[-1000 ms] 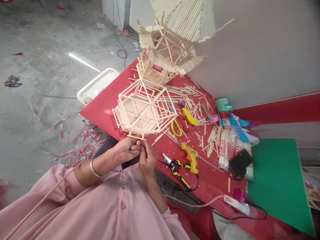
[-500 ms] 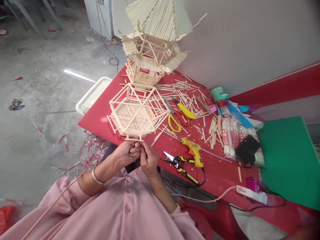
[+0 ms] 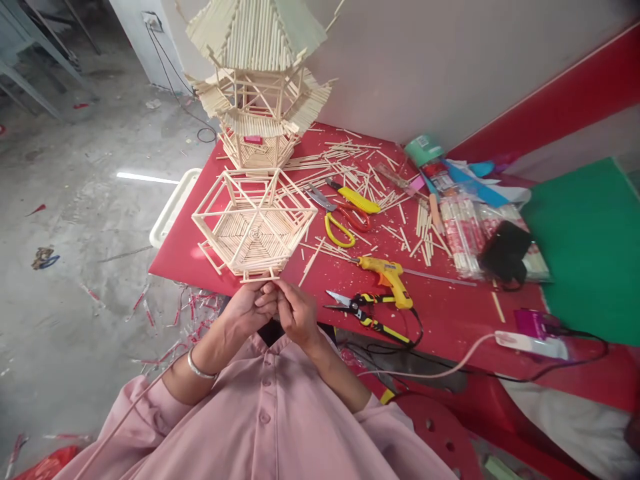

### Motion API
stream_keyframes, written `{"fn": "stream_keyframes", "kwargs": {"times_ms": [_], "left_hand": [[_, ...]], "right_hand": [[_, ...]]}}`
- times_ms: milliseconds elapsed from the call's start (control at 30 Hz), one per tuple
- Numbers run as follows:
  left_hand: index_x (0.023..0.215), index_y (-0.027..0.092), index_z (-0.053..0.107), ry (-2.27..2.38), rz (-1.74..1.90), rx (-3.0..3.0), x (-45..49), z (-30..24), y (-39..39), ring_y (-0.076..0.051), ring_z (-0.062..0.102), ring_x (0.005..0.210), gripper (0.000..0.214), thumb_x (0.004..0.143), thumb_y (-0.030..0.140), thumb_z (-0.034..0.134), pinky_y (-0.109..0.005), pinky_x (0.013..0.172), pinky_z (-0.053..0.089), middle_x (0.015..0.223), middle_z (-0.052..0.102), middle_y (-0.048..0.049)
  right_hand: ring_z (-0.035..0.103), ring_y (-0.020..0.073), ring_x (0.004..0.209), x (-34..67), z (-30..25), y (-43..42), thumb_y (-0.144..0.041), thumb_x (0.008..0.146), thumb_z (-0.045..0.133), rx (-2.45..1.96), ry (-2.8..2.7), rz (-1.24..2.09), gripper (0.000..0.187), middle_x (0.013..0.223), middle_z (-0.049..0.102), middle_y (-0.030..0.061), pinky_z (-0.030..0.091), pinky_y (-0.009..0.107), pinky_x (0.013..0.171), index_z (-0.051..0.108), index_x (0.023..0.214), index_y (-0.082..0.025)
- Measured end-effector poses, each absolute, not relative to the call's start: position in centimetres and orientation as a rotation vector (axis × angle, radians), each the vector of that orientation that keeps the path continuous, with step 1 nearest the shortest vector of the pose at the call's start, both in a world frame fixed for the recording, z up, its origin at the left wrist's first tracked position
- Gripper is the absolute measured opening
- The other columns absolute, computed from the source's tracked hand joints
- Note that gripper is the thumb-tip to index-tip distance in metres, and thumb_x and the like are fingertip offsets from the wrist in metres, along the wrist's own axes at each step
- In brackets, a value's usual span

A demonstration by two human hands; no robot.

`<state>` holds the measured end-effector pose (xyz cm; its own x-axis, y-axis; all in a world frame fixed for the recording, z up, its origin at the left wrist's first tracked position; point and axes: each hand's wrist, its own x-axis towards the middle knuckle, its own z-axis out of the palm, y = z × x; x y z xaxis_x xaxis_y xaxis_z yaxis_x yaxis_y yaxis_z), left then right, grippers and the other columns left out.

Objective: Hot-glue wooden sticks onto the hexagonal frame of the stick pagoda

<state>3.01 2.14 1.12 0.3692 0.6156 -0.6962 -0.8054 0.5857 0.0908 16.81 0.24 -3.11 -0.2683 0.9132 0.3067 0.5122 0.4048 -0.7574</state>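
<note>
A six-sided frame of thin wooden sticks (image 3: 255, 233), with a ribbed stick floor, lies at the table's near left edge. Just below its near rail, my left hand (image 3: 251, 308) is closed with the fingers curled. My right hand (image 3: 299, 312) meets it there, thumb and forefinger pinched at the rail's right end. Whatever lies between the fingers is too small or hidden to name. Behind the frame rises a tiered stick pavilion (image 3: 263, 100) with sloping roofs.
To the right on the red table (image 3: 320, 333) lie scissors (image 3: 340, 223), a yellow-handled cutter (image 3: 357, 199), a yellow glue gun (image 3: 390, 277) and black-yellow shears (image 3: 367, 313). Loose sticks (image 3: 350, 160) are scattered behind them. Farther right are bagged sticks (image 3: 460, 237) and a green board (image 3: 590, 247).
My view has turned, so the table and the stick models sit farther left and the pavilion is tilted less. Both hands stay together at the frame's near rail.
</note>
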Motion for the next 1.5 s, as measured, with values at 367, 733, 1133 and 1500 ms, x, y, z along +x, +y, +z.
{"fn": "stream_keyframes", "kwargs": {"times_ms": [367, 733, 1133, 1500], "left_hand": [[0.064, 0.014, 0.046, 0.767, 0.926, -0.283, 2.95, 1.10, 2.18, -0.001, 0.024, 0.032, 0.036, 0.099, 0.013, 0.036, -0.012, 0.030, 0.019, 0.053, 0.037, 0.0054], [0.062, 0.014, 0.046, 0.760, 0.922, -0.278, 2.99, 1.18, 2.18, -0.001, 0.024, 0.031, 0.039, 0.100, 0.014, 0.034, -0.012, 0.030, 0.020, 0.051, 0.037, 0.0051], [0.066, 0.013, 0.048, 0.752, 0.939, -0.292, 3.00, 1.12, 2.15, -0.001, 0.024, 0.032, 0.034, 0.098, 0.012, 0.037, -0.012, 0.029, 0.019, 0.053, 0.039, 0.0053], [0.066, 0.013, 0.049, 0.749, 0.945, -0.275, 3.07, 1.09, 2.04, -0.001, 0.025, 0.032, 0.035, 0.098, 0.011, 0.037, -0.012, 0.030, 0.019, 0.053, 0.040, 0.0052]], "right_hand": [[0.068, 0.0161, 0.087, 16.88, -3.23, 0.28, -0.016, 0.094, 0.038, -1.213, -1.927, 0.686, 0.041, 0.099, 0.073, 0.0035, 0.055, 0.027, 0.078, 0.061, 0.126, -0.024], [0.069, 0.0166, 0.090, 16.87, -3.38, 0.24, -0.015, 0.093, 0.039, -1.213, -1.911, 0.716, 0.041, 0.102, 0.073, 0.0040, 0.055, 0.028, 0.081, 0.062, 0.125, -0.025], [0.068, 0.0171, 0.094, 16.89, -3.50, 0.16, -0.015, 0.093, 0.039, -1.218, -1.908, 0.740, 0.042, 0.107, 0.072, 0.0041, 0.055, 0.029, 0.083, 0.061, 0.128, -0.025], [0.069, 0.0171, 0.093, 16.85, -3.22, 0.22, -0.015, 0.094, 0.039, -1.211, -1.907, 0.731, 0.041, 0.105, 0.073, 0.0044, 0.054, 0.028, 0.082, 0.062, 0.126, -0.025]]}}
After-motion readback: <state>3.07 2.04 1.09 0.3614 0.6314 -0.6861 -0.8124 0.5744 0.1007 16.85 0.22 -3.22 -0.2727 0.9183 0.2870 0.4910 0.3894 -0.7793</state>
